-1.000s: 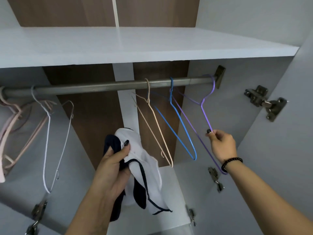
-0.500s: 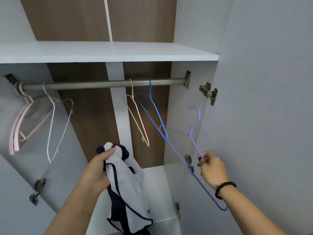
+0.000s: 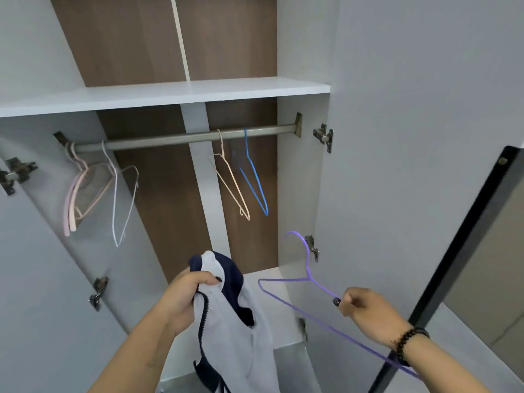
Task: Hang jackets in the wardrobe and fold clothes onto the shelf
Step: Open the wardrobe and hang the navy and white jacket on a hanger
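Left hand gripped the white-and-navy jacket by its collar, below the rail. Right hand pinched the purple hanger, off the rail and beside the jacket, evidently for threading into it.

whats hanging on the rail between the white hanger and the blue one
In the head view, only the beige wire hanger hangs on the rail between the white hanger and the blue hanger, right beside the blue one.
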The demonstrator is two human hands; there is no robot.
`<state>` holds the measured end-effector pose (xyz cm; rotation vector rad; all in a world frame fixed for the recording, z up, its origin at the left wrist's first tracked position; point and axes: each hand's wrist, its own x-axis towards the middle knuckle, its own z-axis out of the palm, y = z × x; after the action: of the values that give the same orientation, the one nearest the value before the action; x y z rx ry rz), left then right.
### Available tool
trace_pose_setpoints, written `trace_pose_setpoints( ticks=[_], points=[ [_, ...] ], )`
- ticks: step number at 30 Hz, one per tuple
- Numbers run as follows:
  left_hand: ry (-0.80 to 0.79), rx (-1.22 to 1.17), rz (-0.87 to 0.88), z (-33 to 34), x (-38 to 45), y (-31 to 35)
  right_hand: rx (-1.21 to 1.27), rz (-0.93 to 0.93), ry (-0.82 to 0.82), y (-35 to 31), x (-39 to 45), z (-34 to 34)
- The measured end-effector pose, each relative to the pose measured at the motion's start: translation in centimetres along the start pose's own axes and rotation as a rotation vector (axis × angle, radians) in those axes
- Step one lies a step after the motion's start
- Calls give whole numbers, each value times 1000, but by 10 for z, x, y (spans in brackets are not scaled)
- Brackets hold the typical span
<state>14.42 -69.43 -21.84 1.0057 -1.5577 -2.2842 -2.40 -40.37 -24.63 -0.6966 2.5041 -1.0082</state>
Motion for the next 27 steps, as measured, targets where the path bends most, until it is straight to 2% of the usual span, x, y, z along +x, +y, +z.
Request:
trace_pose_setpoints(
  ticks=[8, 15, 23, 27],
  points=[
    [5, 71, -108, -46, -80, -43, 116, -119, -193, -22, -120, 2],
    [85, 184, -144, -87, -155, -69, 94, -177, -316, -61, -197, 30],
    [58, 680, -30, -90, -218, -56, -5, -284, -368, -95, -229, 61],
    [-45, 888, 123, -81, -242, -45, -237, -402, -300, -108, -225, 86]
  ],
)
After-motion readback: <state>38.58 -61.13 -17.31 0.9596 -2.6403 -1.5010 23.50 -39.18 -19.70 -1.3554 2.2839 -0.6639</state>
